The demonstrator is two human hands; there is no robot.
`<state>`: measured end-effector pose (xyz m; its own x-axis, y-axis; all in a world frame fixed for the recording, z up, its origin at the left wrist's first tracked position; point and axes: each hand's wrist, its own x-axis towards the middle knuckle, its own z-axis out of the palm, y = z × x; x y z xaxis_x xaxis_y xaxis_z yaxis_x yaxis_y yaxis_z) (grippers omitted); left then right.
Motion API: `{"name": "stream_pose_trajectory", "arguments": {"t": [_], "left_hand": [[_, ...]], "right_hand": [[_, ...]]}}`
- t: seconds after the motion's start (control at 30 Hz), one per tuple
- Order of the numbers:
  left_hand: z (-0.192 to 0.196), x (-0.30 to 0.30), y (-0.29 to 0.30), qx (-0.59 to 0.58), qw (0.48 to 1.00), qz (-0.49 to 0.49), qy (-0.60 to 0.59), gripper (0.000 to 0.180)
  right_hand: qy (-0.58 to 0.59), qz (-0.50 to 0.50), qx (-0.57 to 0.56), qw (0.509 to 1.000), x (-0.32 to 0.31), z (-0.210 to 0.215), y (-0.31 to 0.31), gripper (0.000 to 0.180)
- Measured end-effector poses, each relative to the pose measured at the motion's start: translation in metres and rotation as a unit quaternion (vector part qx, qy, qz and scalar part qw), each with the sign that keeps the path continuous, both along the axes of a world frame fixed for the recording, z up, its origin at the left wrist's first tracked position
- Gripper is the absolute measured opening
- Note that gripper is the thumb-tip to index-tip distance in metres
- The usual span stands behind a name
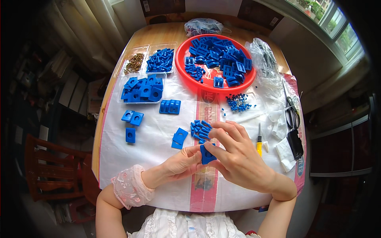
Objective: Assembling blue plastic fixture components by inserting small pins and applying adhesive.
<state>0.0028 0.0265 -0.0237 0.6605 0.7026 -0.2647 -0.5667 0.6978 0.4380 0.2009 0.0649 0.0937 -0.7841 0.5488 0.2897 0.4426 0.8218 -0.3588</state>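
Between both hands, over the near middle of the table, is a blue square plastic piece with a round hole. My left hand pinches its left edge between thumb and fingers. My right hand is closed on its right side, thumb and fingertips at the edge; whether a smaller part is in those fingertips cannot be seen. Just beyond the fingers lies a pile of small blue cone-shaped plastic parts, partly hidden by my right hand. Left of that pile, two flat blue square plates overlap.
A red round tray holds many blue parts. Clear boxes hold blue squares, blue cones and brass screws. Small blue-and-silver bits lie loose. At right are a yellow screwdriver, black scissors and plastic bags.
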Motion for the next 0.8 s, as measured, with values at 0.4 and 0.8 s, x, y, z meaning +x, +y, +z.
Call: {"name": "stream_pose_trajectory", "arguments": {"t": [0.4,0.8], "left_hand": [[0.0010,0.0010,0.0001,-0.016,1.000,0.001,-0.007,0.041],[-0.0021,0.0002,0.0001,-0.023,1.000,0.000,-0.012,0.039]], "right_hand": [[0.023,0.001,-0.020,1.000,0.0005,-0.0006,0.0027,0.034],[0.032,0.000,-0.029,0.999,0.0006,-0.0014,0.0017,0.036]]}}
